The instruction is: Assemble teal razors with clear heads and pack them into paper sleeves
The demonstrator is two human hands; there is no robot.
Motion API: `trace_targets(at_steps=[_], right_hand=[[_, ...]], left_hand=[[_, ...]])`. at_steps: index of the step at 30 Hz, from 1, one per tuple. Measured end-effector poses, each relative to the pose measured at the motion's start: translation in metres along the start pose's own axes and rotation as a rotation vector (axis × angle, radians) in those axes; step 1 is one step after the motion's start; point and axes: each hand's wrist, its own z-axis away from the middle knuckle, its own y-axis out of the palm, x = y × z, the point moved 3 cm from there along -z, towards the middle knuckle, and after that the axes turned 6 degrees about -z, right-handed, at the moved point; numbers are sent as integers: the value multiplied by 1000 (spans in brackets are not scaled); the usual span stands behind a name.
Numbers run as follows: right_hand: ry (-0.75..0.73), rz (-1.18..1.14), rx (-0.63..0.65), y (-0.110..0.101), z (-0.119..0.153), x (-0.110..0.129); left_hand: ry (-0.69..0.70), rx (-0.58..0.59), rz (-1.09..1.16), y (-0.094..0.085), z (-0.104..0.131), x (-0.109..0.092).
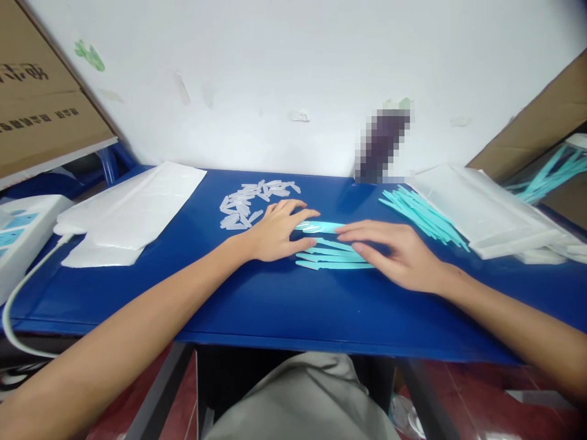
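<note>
In the middle of the blue table (275, 305) lies a row of slim teal eyebrow razors (332, 258), side by side, with their pale blade ends to the left. A few more teal razors (321, 227) lie close together just beyond them. Spread over the left ends is my left hand (277, 231), open, its thumb at one razor's tip and its fingers above the farther group. My right hand (401, 252) rests at the right ends, fingers stretched and thumb apart, touching the razors. Small translucent white covers (247, 201) are scattered beyond my left hand.
A heap of teal razors (419, 214) sits to the right, beside white plastic bags (477, 201). More white bags (137, 214) lie at left, near a white device (32, 238) with a cable. Cardboard boxes (46, 104) stand at both sides, a white wall (252, 73) behind.
</note>
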Motion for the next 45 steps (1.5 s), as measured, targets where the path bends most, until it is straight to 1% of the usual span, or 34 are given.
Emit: trace_targets(at_steps=[1,3,5,7,11,14,18,21,23,26,30,32,35,38,40,43,45], right_hand=[[33,28,-6,-1,0,-3],[63,103,53,2,0,-10],[54,149,138,6,1,-16],[35,175,183,9,1,-18],[12,219,179,10,1,-14],[-5,206,193,9,0,-10],[-7,171,128,5,0,-9],[33,179,126,5,1,-12],[80,203,173,8,2,-16],[111,216,236,12,4,-20],[125,227,182,9,2,-20],[131,264,177,6,1,-19],[235,416,172,0,2,-27],[410,602,139,-10,8,-44],[531,681,131,-16,13,-54],[672,704,141,-23,18,-64],[702,676,150,-25,17,-66]], left_hand=[[-4,-5,5,-1,0,0],[-27,-31,-15,-2,0,2],[-61,-54,-52,-1,-1,5],[-88,-58,-74,2,-2,8],[-104,-48,-90,6,-2,10],[-107,-46,-93,5,-2,9],[-112,-40,-85,4,-2,8],[-109,-39,-79,4,-2,9],[-111,-41,-74,4,-2,9],[-126,-39,-63,5,-3,10],[-134,-44,-53,5,-3,11],[-129,-46,-51,4,-3,11],[-120,-54,-48,3,-3,10],[-98,-72,-49,1,-3,9],[-81,-73,-50,0,-3,9],[-54,-48,-53,0,-3,8],[-44,-22,-55,0,-3,7]])
